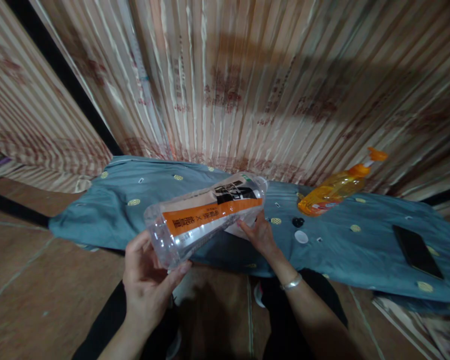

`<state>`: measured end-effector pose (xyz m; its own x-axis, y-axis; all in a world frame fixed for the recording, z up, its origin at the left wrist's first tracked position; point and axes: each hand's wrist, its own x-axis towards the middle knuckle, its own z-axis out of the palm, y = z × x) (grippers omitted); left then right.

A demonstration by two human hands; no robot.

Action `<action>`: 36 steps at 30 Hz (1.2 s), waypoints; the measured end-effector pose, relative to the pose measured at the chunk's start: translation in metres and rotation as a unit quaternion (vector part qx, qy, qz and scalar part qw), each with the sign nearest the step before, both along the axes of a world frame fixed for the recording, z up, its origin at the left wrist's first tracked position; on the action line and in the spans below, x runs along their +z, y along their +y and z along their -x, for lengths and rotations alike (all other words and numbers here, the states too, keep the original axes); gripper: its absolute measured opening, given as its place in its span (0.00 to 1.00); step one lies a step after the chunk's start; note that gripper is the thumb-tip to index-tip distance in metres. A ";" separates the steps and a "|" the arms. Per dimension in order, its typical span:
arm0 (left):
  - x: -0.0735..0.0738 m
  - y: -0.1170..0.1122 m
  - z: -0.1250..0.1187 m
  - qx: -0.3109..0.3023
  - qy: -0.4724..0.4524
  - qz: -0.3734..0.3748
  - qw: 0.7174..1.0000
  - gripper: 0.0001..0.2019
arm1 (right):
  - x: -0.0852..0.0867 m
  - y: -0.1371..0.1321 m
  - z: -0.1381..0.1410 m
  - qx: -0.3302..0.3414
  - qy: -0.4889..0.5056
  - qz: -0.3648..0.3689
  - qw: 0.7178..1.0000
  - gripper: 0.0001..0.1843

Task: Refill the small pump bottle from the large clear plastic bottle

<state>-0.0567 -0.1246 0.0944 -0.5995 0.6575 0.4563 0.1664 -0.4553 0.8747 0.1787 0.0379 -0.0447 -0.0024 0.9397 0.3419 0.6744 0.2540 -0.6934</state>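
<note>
A clear plastic bottle [206, 212] with an orange, black and white label lies tilted between my hands, above the blue cloth. My left hand [150, 280] grips its wider end at the lower left, thumb on the near side and fingers behind. Near the other end, my right hand [260, 235] holds the bottle from its near side; some of its fingers are hidden behind it. To the right of that hand, a small black object [298, 222] and a white round cap [301, 236] lie on the cloth.
A pump bottle [332, 192] of orange liquid leans or stands at the back right of the blue cloth [345, 255]. A black phone [417, 250] lies at the far right. A striped curtain [228, 90] hangs behind, and a dark pole [63, 75] slants down at left.
</note>
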 end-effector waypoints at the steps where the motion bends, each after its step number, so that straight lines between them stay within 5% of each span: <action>1: 0.000 0.000 0.000 0.001 -0.004 0.005 1.000 0.30 | 0.001 0.000 0.000 -0.001 0.000 0.001 1.000 0.36; 36: -0.002 -0.001 0.003 -0.012 0.017 -0.006 1.000 0.30 | 0.000 0.000 0.000 -0.011 -0.004 0.020 1.000 0.35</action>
